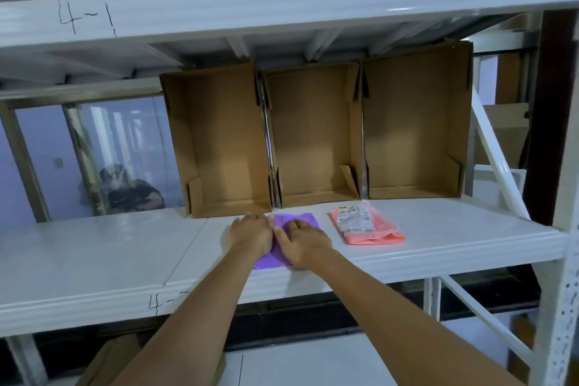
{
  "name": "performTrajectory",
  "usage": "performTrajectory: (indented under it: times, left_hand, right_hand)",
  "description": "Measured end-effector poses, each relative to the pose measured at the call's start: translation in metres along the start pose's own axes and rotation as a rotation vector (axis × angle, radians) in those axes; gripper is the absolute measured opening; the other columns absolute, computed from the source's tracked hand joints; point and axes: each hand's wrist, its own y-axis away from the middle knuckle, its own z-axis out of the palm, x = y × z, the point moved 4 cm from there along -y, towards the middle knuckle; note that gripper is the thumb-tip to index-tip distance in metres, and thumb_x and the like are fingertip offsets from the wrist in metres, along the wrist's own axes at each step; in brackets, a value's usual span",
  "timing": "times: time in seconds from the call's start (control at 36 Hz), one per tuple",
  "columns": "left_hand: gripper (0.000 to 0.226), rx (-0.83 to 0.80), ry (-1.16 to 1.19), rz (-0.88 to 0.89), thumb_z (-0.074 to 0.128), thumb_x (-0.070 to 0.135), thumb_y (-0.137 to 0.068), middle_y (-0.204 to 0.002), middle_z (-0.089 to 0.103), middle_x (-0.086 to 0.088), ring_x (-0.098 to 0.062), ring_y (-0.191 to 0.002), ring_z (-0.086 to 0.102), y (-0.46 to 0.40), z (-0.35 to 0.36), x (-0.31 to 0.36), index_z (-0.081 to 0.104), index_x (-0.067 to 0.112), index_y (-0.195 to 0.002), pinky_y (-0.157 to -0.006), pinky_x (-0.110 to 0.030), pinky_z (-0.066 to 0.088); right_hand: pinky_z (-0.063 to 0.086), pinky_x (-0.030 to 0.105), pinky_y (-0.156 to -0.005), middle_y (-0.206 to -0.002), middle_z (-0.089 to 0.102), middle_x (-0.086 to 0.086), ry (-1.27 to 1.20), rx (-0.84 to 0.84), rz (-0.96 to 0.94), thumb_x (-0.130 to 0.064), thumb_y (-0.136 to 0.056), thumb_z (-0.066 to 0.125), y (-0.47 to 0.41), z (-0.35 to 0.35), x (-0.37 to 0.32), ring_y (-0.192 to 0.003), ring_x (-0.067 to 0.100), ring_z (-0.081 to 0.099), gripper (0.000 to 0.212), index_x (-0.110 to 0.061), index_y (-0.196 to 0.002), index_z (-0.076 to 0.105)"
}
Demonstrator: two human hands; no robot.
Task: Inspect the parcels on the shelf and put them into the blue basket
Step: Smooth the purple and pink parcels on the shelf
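Purple parcel (294, 229) lies flat near the white shelf's (454, 229) front edge; pink parcel (369, 227), white label up, lies flat just right of it.

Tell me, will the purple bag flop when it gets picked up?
Probably yes. The purple bag lies flat and thin on the shelf under both hands, so it likely bends and droops. It looks light for its size. Its smooth plastic skin may slide easily on the glossy shelf.
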Motion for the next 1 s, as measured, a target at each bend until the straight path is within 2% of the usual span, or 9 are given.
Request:
performTrajectory:
  times: [0.14,0.25,0.53,0.67,0.81,0.86,0.92,0.97,1.0]
  left_hand:
    - [0.057,-0.105,-0.010,0.124,0.031,0.036,-0.101,-0.157,0.021,-0.007,-0.022,-0.144,0.022,0.009,0.016,0.010,0.020,0.010,-0.151,-0.117,-0.032,0.022]
    - [0.067,-0.158,-0.021,0.148,0.036,0.036,-0.100,-0.161,0.006,-0.008,-0.021,-0.147,0.011,0.024,0.015,0.006,0.007,0.008,-0.153,-0.120,-0.030,0.013]
    - [0.060,-0.269,0.106,0.012,0.014,0.042,-0.103,-0.161,0.008,-0.006,-0.022,-0.147,0.014,0.037,0.017,-0.026,0.005,0.011,-0.153,-0.120,-0.038,0.010]
    - [0.066,-0.228,0.157,-0.105,0.020,0.045,-0.100,-0.157,0.022,-0.014,-0.032,-0.143,0.022,0.037,0.012,-0.025,0.013,0.004,-0.151,-0.117,-0.039,0.021]
    - [0.067,-0.137,0.643,-0.297,0.041,0.025,-0.096,-0.142,0.044,-0.019,-0.033,-0.127,0.046,0.035,-0.011,-0.011,0.010,0.001,-0.150,-0.096,-0.032,0.041]
    - [0.061,-0.075,0.833,-0.389,0.049,0.021,-0.087,-0.132,0.053,-0.017,-0.033,-0.117,0.054,0.022,-0.010,-0.013,0.032,-0.002,-0.141,-0.086,-0.034,0.046]
    - [0.052,-0.052,1.087,-0.490,0.050,0.022,-0.074,-0.105,0.061,-0.015,-0.031,-0.088,0.063,-0.002,0.005,-0.022,0.050,0.001,-0.122,-0.068,-0.036,0.055]
    - [0.018,-0.133,1.252,-0.555,0.048,0.020,-0.081,-0.070,0.047,-0.007,-0.019,-0.046,0.051,0.003,0.004,-0.019,0.052,0.010,-0.096,-0.041,-0.020,0.042]
    - [0.010,-0.161,1.291,-0.541,0.046,0.020,-0.088,-0.064,0.040,-0.005,-0.016,-0.036,0.042,0.017,-0.007,-0.011,0.049,0.012,-0.084,-0.037,-0.017,0.034]
  right_hand:
    - [0.013,0.045,-0.120,-0.163,0.011,0.009,0.026,-0.088,-0.019,-0.040,-0.102,0.012,0.001,0.005,0.003,-0.149,0.026,0.012,0.060,-0.017,-0.156,0.009]
    - [0.004,0.039,-0.122,-0.164,0.001,0.003,0.076,-0.148,-0.004,-0.048,-0.102,0.007,0.007,0.004,0.003,-0.151,0.020,0.002,0.063,-0.018,-0.157,0.005]
    - [0.007,0.036,-0.122,-0.164,-0.002,0.008,0.161,-0.194,0.062,-0.047,-0.100,0.015,0.018,-0.004,0.017,-0.151,0.021,0.002,0.069,-0.008,-0.156,0.003]
    - [0.013,0.040,-0.121,-0.162,0.011,0.012,0.149,-0.163,0.054,-0.046,-0.101,0.014,0.024,-0.010,0.017,-0.149,0.025,0.013,0.068,-0.006,-0.155,0.013]
    - [0.035,0.044,-0.108,-0.141,0.049,0.017,-0.087,0.008,0.039,-0.044,-0.102,0.019,0.032,-0.024,0.008,-0.129,0.034,0.044,0.055,-0.013,-0.144,0.037]
    - [0.036,0.044,-0.107,-0.143,0.047,0.020,-0.227,-0.043,0.033,-0.044,-0.102,0.020,0.036,-0.023,-0.003,-0.130,0.036,0.044,0.056,-0.014,-0.148,0.032]
    - [0.031,0.044,-0.110,-0.147,0.042,0.020,-0.277,-0.095,0.032,-0.048,-0.102,0.018,0.039,-0.023,-0.011,-0.134,0.037,0.040,0.059,-0.016,-0.150,0.029]
    - [0.026,0.046,-0.114,-0.151,0.038,0.019,-0.340,-0.105,0.058,-0.054,-0.101,0.017,0.041,-0.025,-0.012,-0.137,0.037,0.036,0.063,-0.018,-0.151,0.027]
    - [0.025,0.047,-0.114,-0.152,0.036,0.018,-0.391,-0.108,0.072,-0.057,-0.100,0.017,0.041,-0.027,-0.011,-0.138,0.037,0.035,0.066,-0.018,-0.152,0.026]
